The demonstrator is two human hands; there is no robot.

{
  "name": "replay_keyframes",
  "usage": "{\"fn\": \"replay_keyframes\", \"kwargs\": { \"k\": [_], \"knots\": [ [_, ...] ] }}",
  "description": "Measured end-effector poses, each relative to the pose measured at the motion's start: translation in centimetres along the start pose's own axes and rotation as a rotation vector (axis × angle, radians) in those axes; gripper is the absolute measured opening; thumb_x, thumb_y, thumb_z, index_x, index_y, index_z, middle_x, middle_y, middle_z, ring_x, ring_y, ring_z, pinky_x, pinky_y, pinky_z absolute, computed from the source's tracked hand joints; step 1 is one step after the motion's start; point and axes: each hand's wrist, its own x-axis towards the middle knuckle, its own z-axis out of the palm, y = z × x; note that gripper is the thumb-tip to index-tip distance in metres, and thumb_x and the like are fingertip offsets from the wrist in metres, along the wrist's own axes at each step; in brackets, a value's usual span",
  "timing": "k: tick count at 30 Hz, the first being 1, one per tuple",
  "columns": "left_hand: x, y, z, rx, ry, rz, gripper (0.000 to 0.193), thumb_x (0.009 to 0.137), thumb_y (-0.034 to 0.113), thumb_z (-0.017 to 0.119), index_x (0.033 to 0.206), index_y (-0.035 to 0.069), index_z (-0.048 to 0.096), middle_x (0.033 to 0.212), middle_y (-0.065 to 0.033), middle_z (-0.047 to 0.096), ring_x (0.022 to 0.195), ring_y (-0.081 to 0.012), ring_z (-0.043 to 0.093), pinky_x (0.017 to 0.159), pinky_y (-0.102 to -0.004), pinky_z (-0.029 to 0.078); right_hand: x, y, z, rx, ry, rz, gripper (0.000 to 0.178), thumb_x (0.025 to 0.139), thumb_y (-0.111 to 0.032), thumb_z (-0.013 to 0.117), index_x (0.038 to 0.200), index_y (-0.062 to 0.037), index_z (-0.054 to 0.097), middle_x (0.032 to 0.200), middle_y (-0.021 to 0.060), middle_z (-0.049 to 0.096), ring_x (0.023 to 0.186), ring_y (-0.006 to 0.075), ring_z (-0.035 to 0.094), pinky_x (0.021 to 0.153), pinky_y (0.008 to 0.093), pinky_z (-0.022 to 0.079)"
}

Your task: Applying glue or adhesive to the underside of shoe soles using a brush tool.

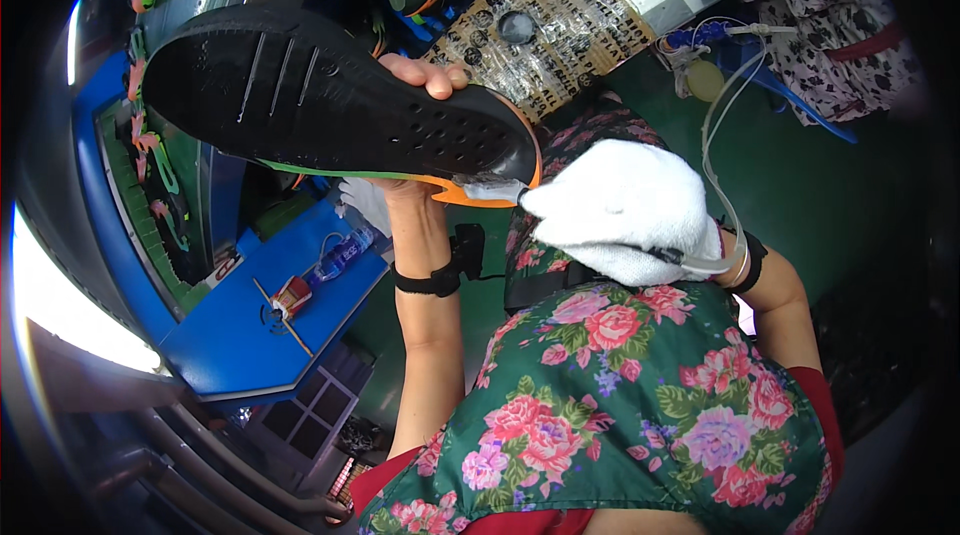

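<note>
Your left hand [428, 75] grips the black-soled shoe [330, 105], sole toward you; shoe lies just left of your gloved right hand [622, 207], which pinches a pale-tipped tool [492, 189] against the orange edge [480, 203]

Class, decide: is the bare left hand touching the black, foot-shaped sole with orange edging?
Touching: the head view shows the left hand, its fingertips curled over the upper edge of the black sole.

We cannot see our right hand [620, 210] inside its white glove [640, 185]; the black sole [320, 105] hides most of our left hand [432, 75].
</note>
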Motion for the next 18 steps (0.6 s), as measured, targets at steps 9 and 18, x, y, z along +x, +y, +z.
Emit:
{"fn": "replay_keyframes", "kwargs": {
  "k": [9, 18],
  "knots": [
    [-0.3, 0.0, 0.1, -0.021, -0.008, 0.007, 0.050, 0.098, 0.038, 0.064, 0.115, -0.008, 0.061, 0.101, -0.0205, 0.067, 0.099, -0.0303, 0.067, 0.102, -0.0452, 0.048, 0.0, -1.0, 0.9, -0.036, -0.099, -0.106, 0.030, 0.081, -0.005, 0.075, 0.110, -0.0142, 0.077, 0.114, 0.0064, 0.075, 0.096, 0.0257, 0.072, 0.077, 0.0361, 0.060],
    [-0.1, 0.2, 0.5, -0.015, -0.026, 0.035, 0.055, 0.101, 0.044, 0.057, 0.112, -0.009, 0.061, 0.100, -0.0199, 0.066, 0.099, -0.0313, 0.066, 0.099, -0.0454, 0.048, 0.4, -0.7, -0.1, -0.101, 0.061, 0.044, 0.024, 0.072, 0.000, 0.082, 0.093, -0.0100, 0.078, 0.098, 0.0102, 0.078, 0.082, 0.0255, 0.074, 0.071, 0.0347, 0.058]
  ]
}}
